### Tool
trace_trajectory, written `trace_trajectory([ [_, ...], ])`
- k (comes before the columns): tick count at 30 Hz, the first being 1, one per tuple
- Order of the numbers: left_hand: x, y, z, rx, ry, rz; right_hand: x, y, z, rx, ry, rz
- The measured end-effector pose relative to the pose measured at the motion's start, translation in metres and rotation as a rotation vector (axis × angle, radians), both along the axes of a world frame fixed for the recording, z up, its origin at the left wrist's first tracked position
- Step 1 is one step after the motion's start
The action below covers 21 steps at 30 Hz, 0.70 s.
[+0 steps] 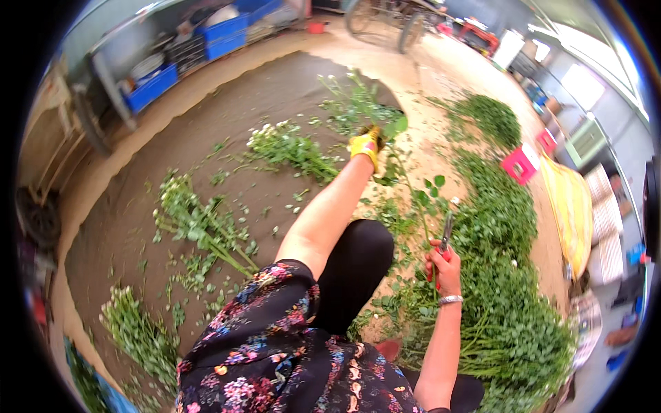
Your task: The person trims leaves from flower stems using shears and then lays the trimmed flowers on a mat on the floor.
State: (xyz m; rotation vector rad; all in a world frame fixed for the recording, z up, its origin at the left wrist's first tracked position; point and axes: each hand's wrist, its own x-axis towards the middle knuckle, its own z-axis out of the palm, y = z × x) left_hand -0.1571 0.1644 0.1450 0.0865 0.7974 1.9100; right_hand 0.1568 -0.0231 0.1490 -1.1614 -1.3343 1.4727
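1. Spotted a blue crate (153, 88) far left with pale round stuff (147, 67) in it, plus another blue crate (226, 36) farther off. Can't make out its contents.
2. Reaching well forward with the yellow-gloved left hand (365, 146), pretty much straight-armed, fingers curled tight round a leafy stem (421, 198) running between both hands.
3. Gripping red-handled pruning shears (445, 241) in the bare right hand (446, 272), nearer and right, pointing them far.
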Motion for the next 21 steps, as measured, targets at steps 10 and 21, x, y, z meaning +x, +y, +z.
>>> trace_trajectory([
  [10, 0.027, -0.157, -0.141, 0.115, -0.133, -0.617, -0.041, 0.033, -0.054, -0.118, -0.078, 0.214],
  [21, -0.084, -0.284, -0.134, -0.323, 0.228, -0.040, -0.123, 0.033, -0.127, -0.206, -0.185, 0.483],
])
